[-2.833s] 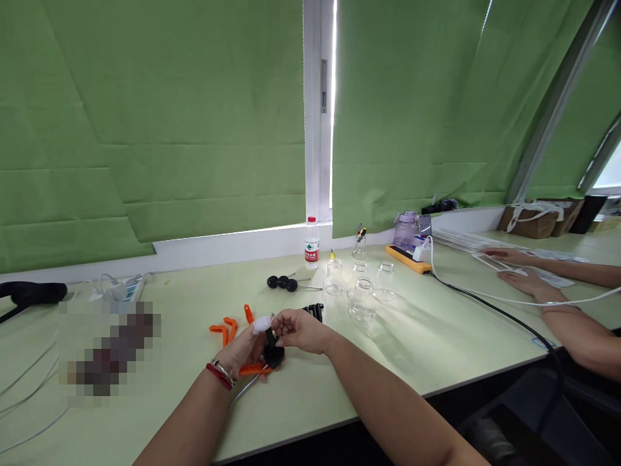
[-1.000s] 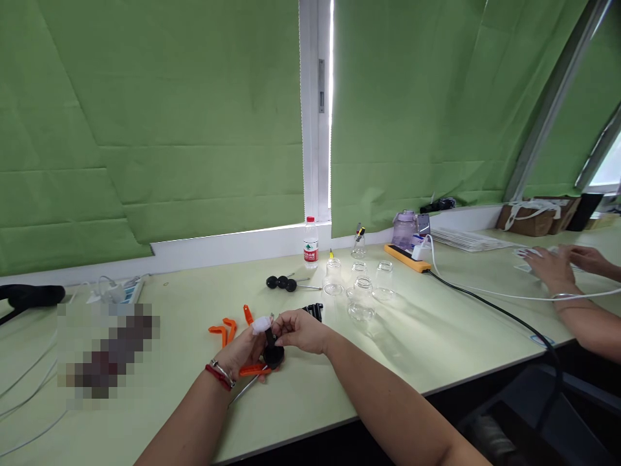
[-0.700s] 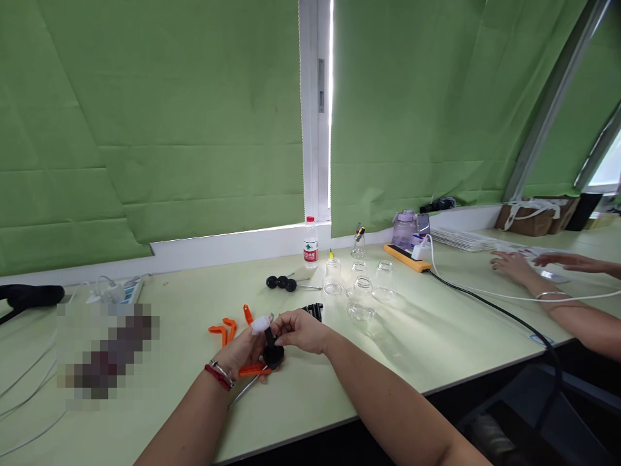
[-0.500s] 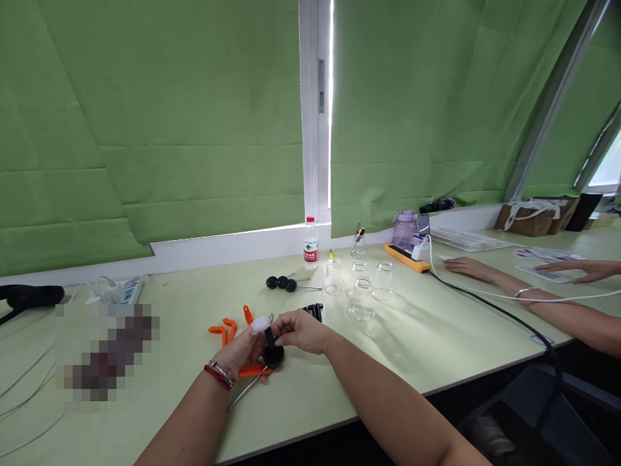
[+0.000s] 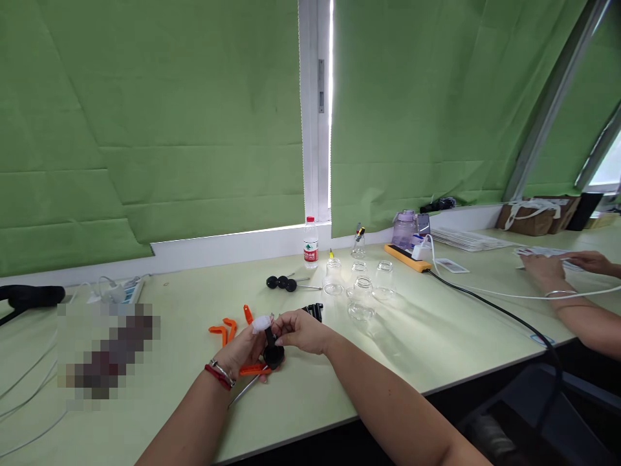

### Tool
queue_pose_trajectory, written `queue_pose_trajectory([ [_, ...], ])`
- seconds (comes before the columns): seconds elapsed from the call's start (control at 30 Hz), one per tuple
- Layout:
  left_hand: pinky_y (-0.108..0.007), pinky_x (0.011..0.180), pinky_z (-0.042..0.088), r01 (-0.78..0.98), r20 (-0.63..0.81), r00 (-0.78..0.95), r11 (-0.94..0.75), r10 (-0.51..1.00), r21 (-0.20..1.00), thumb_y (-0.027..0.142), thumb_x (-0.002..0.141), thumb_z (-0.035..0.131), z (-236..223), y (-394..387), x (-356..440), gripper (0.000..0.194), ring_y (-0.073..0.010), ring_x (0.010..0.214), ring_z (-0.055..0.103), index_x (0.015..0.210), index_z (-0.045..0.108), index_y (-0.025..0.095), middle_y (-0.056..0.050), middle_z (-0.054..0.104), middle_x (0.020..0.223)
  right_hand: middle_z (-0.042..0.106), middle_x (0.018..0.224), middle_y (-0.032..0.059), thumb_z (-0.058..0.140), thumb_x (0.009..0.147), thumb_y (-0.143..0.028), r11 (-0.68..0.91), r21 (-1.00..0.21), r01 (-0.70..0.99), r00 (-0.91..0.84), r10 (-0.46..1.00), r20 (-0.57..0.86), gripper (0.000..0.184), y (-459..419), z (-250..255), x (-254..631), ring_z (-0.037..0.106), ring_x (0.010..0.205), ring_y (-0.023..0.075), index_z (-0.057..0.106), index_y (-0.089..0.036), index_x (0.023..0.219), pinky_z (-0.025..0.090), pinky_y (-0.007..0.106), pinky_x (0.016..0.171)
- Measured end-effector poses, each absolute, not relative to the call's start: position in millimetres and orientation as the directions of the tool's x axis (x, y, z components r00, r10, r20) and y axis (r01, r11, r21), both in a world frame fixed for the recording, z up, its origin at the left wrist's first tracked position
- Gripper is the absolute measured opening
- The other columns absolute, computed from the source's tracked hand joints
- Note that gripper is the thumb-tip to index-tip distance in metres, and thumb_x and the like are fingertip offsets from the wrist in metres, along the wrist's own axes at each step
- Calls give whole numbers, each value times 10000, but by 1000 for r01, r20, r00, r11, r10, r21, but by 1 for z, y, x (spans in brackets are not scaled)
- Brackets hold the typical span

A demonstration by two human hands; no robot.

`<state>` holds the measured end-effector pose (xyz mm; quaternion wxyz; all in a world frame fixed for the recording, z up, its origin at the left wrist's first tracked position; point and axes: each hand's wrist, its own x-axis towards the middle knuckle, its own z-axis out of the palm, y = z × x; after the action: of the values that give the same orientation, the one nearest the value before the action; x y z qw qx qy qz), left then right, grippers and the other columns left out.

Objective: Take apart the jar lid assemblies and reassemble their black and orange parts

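Observation:
My left hand (image 5: 242, 349), with a white bandage on one finger and a red bracelet at the wrist, is closed around a small black part with a round knob end (image 5: 273, 355). My right hand (image 5: 301, 330) pinches the top of the same black part from the right. Both hands rest low over the pale green table (image 5: 169, 401). An orange plastic piece (image 5: 252, 370) and a thin metal rod (image 5: 245, 389) lie under my left hand.
Orange clips (image 5: 226, 329) lie just beyond my hands, black ball-ended rods (image 5: 284, 283) farther back. Several clear glass jars (image 5: 361, 288), a water bottle (image 5: 310, 243), an orange power strip (image 5: 407, 257) and a black cable (image 5: 504, 316) stand to the right. Another person's hands (image 5: 548, 272) handle papers at far right.
My hands have stayed put on the black part. The other person's hands at the right have reached left along the table and pulled back to the papers.

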<state>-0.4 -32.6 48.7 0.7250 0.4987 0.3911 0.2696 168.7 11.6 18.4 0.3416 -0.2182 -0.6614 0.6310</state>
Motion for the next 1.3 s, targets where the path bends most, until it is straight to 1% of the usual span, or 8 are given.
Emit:
queue_pose_trajectory([
  [0.2,-479,594,501,-12,-303,548,369,780,929,595,855,381,48,-33,-1,536,-285,666,618,1168,502,178,-129,675,782,572,723,-40,812,544,-227,93,-984,-150,-660,732,169,293,12,17,167,508,678,92,595,-153,728,417,273,712],
  [0.3,-525,622,486,-14,-299,542,364,785,931,579,854,398,49,-33,-1,550,-314,686,623,1216,487,175,-135,676,785,572,739,-32,817,543,-244,85,-983,-161,-663,729,171,307,12,17,168,518,699,97,582,-152,719,419,277,717],
  [0.37,-542,628,480,-22,-298,547,369,782,929,575,854,401,50,-34,-1,577,-334,696,631,1262,466,173,-140,675,789,561,742,-36,812,555,-238,112,-982,-155,-664,724,187,315,12,18,168,508,695,95,608,-155,781,416,277,715],
  [0.43,-529,620,488,-25,-296,556,372,776,928,568,861,388,50,-34,-1,587,-335,701,639,1290,445,173,-143,674,797,537,714,-46,784,592,-216,163,-977,-136,-672,709,212,289,11,20,169,484,671,89,633,-158,831,410,274,704],
  [0.57,-456,571,504,-20,-295,557,367,777,930,547,876,360,50,-34,0,540,-298,669,641,1261,458,181,-135,666,773,514,669,-51,721,646,-184,206,-972,-109,-690,689,223,152,10,22,170,472,654,91,627,-156,762,407,269,692],
  [0.8,-446,572,510,6,-310,544,366,779,930,592,849,381,49,-33,0,515,-289,673,630,1146,492,186,-130,666,788,554,718,-41,731,626,-173,161,-977,-142,-680,702,214,197,13,15,168,493,674,90,602,-154,774,413,262,701],
  [1.1,-497,642,494,26,-330,542,377,773,926,647,816,389,48,-32,-1,636,-298,696,631,1242,420,176,-125,649,799,548,693,-50,776,592,-208,143,-981,-134,-670,716,196,235,9,20,169,499,674,95,605,-155,745,420,277,720],
  [1.3,-449,616,500,-18,-312,558,387,769,922,572,876,359,46,-32,-2,559,-287,687,661,1261,458,180,-130,666,794,555,688,-47,773,601,-209,138,-980,-140,-661,724,197,217,10,19,169,512,675,98,618,-160,744,430,284,725],
])
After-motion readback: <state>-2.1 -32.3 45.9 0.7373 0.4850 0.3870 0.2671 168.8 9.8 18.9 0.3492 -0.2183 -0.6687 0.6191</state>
